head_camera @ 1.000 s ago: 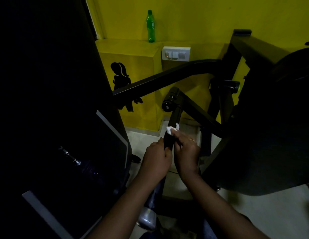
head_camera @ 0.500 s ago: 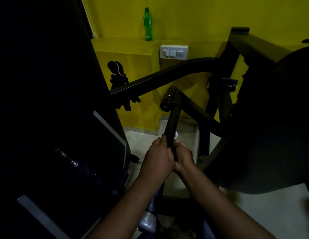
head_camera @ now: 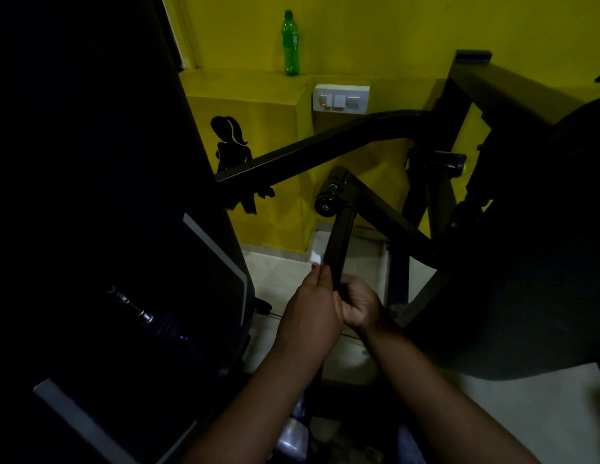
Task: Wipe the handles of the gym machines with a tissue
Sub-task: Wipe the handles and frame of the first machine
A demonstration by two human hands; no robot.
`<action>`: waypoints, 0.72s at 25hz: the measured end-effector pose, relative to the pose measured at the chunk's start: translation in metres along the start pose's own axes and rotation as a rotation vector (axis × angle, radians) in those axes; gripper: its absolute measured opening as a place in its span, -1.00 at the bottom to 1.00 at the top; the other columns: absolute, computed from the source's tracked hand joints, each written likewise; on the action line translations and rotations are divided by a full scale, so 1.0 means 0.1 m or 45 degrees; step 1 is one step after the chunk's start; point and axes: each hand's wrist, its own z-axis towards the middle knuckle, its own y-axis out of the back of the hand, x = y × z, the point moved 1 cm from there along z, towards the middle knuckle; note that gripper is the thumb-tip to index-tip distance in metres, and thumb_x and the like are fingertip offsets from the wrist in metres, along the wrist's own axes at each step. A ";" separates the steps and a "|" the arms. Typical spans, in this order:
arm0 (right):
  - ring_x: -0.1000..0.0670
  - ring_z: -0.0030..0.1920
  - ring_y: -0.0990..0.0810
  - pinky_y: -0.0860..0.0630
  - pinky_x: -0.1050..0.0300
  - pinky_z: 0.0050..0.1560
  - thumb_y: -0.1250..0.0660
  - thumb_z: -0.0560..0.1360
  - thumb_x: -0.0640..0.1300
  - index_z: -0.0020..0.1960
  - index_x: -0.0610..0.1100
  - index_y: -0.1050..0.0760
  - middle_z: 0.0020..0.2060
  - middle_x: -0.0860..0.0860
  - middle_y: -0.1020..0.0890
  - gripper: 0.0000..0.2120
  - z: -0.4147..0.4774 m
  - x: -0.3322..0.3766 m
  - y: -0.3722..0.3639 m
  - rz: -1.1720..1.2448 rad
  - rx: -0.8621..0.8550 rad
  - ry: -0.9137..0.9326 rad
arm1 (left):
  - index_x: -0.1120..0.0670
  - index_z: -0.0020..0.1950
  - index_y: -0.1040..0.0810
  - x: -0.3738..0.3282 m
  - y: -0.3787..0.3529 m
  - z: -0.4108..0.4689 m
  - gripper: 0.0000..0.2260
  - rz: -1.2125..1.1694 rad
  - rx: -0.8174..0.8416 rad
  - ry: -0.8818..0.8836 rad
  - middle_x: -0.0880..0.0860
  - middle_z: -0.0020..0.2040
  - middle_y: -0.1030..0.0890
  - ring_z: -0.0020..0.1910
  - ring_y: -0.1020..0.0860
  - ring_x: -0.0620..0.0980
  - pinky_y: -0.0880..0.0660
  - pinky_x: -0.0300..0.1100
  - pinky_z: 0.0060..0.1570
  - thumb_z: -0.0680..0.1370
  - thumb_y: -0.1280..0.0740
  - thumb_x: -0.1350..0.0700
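Note:
A black machine handle (head_camera: pixel 338 242) slopes down from its round end cap (head_camera: pixel 328 197) toward me. A small white tissue (head_camera: pixel 316 257) shows on the handle's left side, right at the fingertips of my left hand (head_camera: pixel 312 313), which pinches it against the bar. My right hand (head_camera: pixel 358 303) is curled round the handle's lower part from the right, just below the tissue. Both hands touch each other around the bar. Most of the tissue is hidden by my fingers.
Dark machine frames stand on both sides: a large black panel (head_camera: pixel 107 229) at left, a padded seat (head_camera: pixel 526 262) at right. A black bar (head_camera: pixel 325 145) crosses above the handle. A green bottle (head_camera: pixel 290 43) stands on the yellow ledge, above a switch plate (head_camera: pixel 340 98).
The tissue showed at my right fingertips on the handle's right side; it now sits on the left side at my left fingertips. My right hand has slid lower on the bar.

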 end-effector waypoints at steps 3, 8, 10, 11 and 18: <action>-0.08 -0.28 -0.69 -0.59 0.13 -0.04 -0.25 0.49 -0.40 -0.06 -0.39 -0.59 -0.23 -0.22 -0.66 -0.85 0.12 0.21 -0.16 0.162 -0.011 0.109 | 0.11 0.55 -0.19 -0.03 0.03 -0.01 -0.54 -0.011 -0.006 0.002 0.13 0.44 -0.36 0.34 -0.42 0.06 -0.38 -0.18 0.23 0.64 -0.12 0.15; 0.08 -0.34 -0.62 -0.56 0.27 -0.32 -0.44 0.39 -0.32 -0.03 -0.20 -0.57 -0.23 -0.08 -0.64 -0.83 0.08 0.11 -0.25 -0.288 -0.366 0.777 | 0.12 0.55 -0.20 -0.06 0.09 -0.02 -0.55 -0.026 -0.019 0.005 0.10 0.43 -0.38 0.35 -0.41 0.02 -0.34 -0.23 0.25 0.64 -0.13 0.14; 0.15 -0.24 -0.65 -0.58 0.28 -0.22 -0.39 0.51 -0.21 0.07 -0.17 -0.60 -0.14 -0.02 -0.68 -0.85 -0.03 -0.01 -0.08 -0.623 -0.726 1.100 | 0.12 0.55 -0.18 -0.06 0.10 -0.02 -0.54 -0.018 -0.002 0.029 0.10 0.46 -0.34 0.39 -0.37 0.02 -0.31 -0.23 0.29 0.65 -0.13 0.13; 0.20 -0.21 -0.65 -0.59 0.27 -0.18 -0.39 0.52 -0.13 0.10 -0.14 -0.62 -0.12 0.03 -0.69 -0.83 -0.05 -0.02 -0.04 -0.821 -0.802 1.216 | 0.12 0.56 -0.16 -0.06 0.09 -0.01 -0.54 -0.009 0.009 0.041 0.11 0.48 -0.32 0.40 -0.36 0.02 -0.30 -0.23 0.30 0.65 -0.12 0.13; 0.04 -0.06 -0.65 -0.35 0.47 -0.18 -0.31 0.52 -0.26 0.11 -0.09 -0.66 -0.03 -0.02 -0.71 -0.76 0.03 0.46 -0.41 -1.714 -0.828 1.589 | 0.17 0.55 -0.18 -0.04 0.06 0.08 -0.52 0.029 0.060 0.038 0.17 0.45 -0.34 0.37 -0.39 0.09 -0.34 -0.16 0.28 0.62 -0.14 0.16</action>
